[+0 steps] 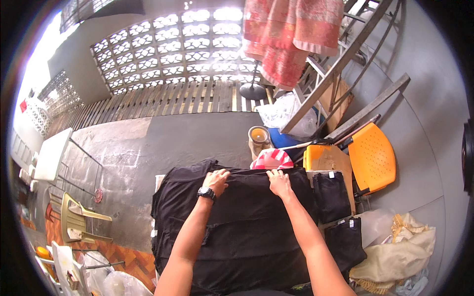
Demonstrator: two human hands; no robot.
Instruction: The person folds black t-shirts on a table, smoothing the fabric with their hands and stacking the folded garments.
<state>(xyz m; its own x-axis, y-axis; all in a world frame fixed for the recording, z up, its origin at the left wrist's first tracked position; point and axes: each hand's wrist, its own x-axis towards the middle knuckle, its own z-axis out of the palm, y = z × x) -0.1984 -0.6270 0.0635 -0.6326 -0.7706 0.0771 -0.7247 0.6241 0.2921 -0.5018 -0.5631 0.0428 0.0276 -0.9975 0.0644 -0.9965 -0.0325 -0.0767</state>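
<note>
A large piece of black fabric (pixel 255 229), perhaps a garment, lies spread over a work surface before me. My left hand (pixel 216 182), with a dark watch (pixel 206 192) on its wrist, pinches the fabric along its far edge. A little to the right, my right hand (pixel 279 182) holds the same edge, its thumb and fingertips closed on the cloth. Between the hands the edge runs nearly straight. Wrinkles and folds mark the fabric at the left. Folded black garments (pixel 330 196) with white tags sit beside it on the right, and another folded black stack (pixel 344 236) lies nearer.
Beyond the far edge are a red-and-white striped item (pixel 272 159) and a blue container (pixel 283 138). An orange chair (pixel 372 159) and a leaning wooden ladder (pixel 337 66) stand right. Cream fringed cloth (pixel 396 255) lies near right. A beige plastic chair (pixel 76 218) is left.
</note>
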